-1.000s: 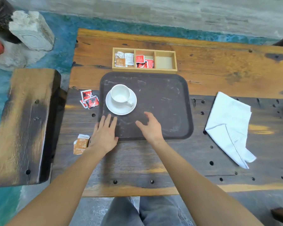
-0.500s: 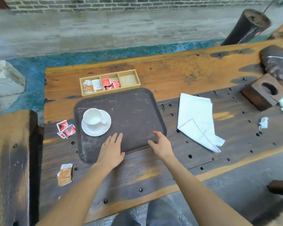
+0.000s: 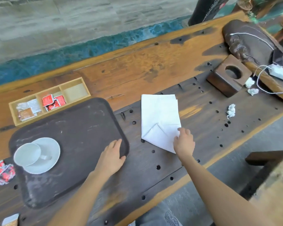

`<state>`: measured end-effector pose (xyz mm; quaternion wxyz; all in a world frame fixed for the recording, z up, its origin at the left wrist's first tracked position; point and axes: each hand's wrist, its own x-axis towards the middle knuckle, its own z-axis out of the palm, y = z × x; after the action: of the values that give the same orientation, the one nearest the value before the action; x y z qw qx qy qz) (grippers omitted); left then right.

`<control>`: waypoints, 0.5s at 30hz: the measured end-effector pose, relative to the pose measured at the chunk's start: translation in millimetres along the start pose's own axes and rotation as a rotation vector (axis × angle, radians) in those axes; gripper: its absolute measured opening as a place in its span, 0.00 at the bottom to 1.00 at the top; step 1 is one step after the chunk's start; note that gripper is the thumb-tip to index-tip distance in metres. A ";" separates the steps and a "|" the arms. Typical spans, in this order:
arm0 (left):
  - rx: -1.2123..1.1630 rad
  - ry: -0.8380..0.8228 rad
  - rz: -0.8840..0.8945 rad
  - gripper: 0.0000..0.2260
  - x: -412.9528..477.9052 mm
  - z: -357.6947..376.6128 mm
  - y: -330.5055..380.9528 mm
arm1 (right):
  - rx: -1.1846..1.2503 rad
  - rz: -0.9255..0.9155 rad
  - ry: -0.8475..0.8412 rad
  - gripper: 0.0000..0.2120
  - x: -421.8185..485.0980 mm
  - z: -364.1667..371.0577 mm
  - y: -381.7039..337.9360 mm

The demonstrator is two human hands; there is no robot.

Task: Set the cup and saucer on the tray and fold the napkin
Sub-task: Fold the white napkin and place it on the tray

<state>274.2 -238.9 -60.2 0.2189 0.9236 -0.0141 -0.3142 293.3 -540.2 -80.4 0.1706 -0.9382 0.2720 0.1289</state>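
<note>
Napkin (image 3: 159,118) fold starting; cup (image 3: 27,154) & saucer (image 3: 44,158) on tray (image 3: 75,128).
R hand (image 3: 184,141) fingers pinch napkin's near corner; L hand (image 3: 112,158) flat, fingers together, steadying tray.

I see the cup (image 3: 27,154) on its saucer (image 3: 47,158) at the tray's (image 3: 82,128) left end. The napkin (image 3: 159,118) lies on the table (image 3: 153,66) right of the tray; a box of packets (image 3: 49,100) sits behind the tray, toward the table's far edge.
</note>
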 end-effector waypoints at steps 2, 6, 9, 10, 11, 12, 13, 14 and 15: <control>-0.008 -0.016 0.004 0.34 14.5 0.3 16.9 | -0.051 0.089 -0.034 0.17 25.1 -8.1 19.3; -0.033 -0.041 -0.010 0.33 30.9 -3.9 40.0 | -0.097 0.112 -0.218 0.09 52.0 -14.4 48.7; -0.054 -0.042 -0.022 0.31 38.9 -9.7 55.5 | 0.089 0.002 -0.208 0.03 61.9 -19.8 49.5; -0.063 -0.038 -0.021 0.30 40.6 -12.3 60.0 | 0.170 -0.026 -0.203 0.03 62.6 -24.7 43.5; -0.072 -0.028 -0.017 0.29 41.5 -15.1 64.4 | 0.234 -0.076 -0.206 0.03 61.8 -31.3 35.7; -0.081 -0.017 -0.009 0.29 41.8 -18.1 68.6 | 0.279 -0.173 -0.217 0.05 59.6 -38.7 27.1; -0.091 -0.006 0.007 0.28 41.5 -21.4 73.0 | 0.296 -0.302 -0.230 0.06 55.8 -46.0 17.9; -0.104 0.005 0.033 0.28 40.5 -24.8 77.3 | 0.298 -0.418 -0.244 0.07 51.1 -52.8 7.6; -0.125 0.017 0.067 0.28 39.0 -28.7 81.0 | 0.298 -0.502 -0.259 0.06 45.6 -59.4 -5.4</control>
<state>331.4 -307.1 -28.8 0.2865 0.9098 -0.0235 -0.2993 342.4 -580.4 -40.4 0.3660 -0.9165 0.0238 0.1596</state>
